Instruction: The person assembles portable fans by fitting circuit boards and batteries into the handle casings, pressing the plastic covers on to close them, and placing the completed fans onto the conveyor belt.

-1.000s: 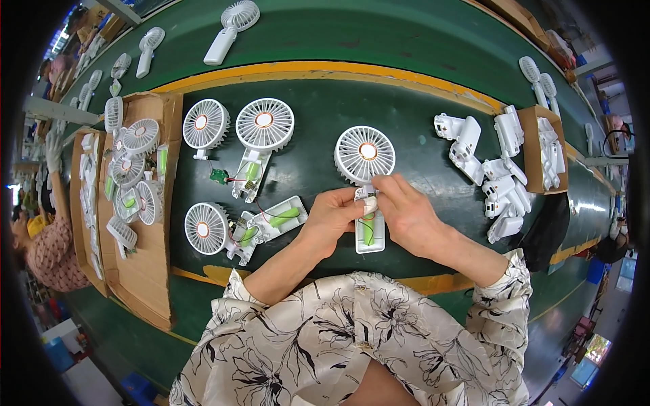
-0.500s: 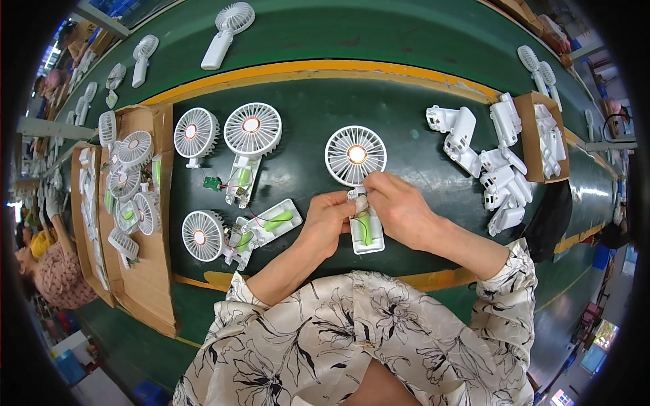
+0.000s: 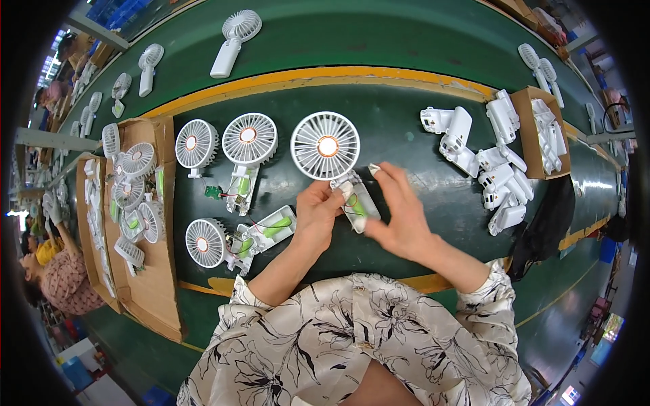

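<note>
White handheld fan [image 3: 326,145] stands over the green worktable [image 3: 455,216], its open handle [image 3: 364,201] pinched near the neck by the left hand [image 3: 317,215], the right hand [image 3: 402,215] spread, gripping nothing, just beside it.

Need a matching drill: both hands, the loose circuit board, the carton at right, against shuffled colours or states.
1. left hand
2. right hand
3. circuit board
4. carton at right

A. green
B. brown
C. spread open
D. closed on an opened fan

Pairs: 1-D, 2-C, 3-A, 4-B
</note>
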`<action>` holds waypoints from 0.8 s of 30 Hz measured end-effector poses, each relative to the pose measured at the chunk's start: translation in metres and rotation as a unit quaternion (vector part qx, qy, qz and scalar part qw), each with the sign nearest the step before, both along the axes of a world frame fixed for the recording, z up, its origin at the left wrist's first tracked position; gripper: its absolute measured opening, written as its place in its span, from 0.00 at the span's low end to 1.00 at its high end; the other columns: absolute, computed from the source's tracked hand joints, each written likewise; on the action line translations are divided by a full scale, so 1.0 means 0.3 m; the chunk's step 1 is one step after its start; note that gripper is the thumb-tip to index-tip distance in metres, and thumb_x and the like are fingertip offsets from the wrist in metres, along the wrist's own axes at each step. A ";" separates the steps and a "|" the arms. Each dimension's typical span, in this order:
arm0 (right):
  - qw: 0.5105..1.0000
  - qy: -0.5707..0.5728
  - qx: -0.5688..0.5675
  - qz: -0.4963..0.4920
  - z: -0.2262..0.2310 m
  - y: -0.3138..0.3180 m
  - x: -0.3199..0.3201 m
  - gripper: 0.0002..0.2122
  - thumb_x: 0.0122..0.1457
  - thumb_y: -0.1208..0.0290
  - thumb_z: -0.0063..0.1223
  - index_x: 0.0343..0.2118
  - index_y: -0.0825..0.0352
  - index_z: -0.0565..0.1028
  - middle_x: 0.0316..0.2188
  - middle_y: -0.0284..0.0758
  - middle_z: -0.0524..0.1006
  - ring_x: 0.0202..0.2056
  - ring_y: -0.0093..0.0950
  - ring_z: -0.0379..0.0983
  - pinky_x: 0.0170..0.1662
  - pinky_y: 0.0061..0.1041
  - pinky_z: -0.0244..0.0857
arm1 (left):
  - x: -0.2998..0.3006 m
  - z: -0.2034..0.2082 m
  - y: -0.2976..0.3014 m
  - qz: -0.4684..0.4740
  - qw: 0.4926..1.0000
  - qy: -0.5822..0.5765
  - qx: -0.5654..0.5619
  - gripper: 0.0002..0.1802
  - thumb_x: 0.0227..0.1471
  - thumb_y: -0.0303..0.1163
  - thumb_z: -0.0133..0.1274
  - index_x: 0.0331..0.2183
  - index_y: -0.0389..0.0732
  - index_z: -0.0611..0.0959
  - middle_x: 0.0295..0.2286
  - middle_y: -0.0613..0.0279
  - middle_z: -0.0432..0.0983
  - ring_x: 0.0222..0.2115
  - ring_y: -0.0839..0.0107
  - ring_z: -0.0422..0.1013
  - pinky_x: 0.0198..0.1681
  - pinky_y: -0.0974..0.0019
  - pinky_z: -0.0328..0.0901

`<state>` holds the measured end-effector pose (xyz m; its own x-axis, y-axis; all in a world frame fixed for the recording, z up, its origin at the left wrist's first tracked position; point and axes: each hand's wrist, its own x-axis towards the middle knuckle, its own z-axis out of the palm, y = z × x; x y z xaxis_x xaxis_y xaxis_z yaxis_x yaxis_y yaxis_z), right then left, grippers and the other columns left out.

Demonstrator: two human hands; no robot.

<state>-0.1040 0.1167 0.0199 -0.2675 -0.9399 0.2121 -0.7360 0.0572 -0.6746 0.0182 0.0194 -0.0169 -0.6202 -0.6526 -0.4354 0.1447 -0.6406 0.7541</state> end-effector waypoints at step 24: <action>0.897 -0.428 -0.030 -0.106 -0.073 -0.004 0.071 0.38 0.42 0.76 0.56 0.56 0.71 0.47 0.45 0.39 0.66 0.43 0.27 0.65 0.46 0.25 0.59 | 0.016 0.015 0.016 -0.012 0.999 0.040 -0.024 0.11 0.48 0.22 0.46 0.37 0.33 0.74 0.31 0.60 0.74 0.29 0.76 0.71 0.32 0.72 0.66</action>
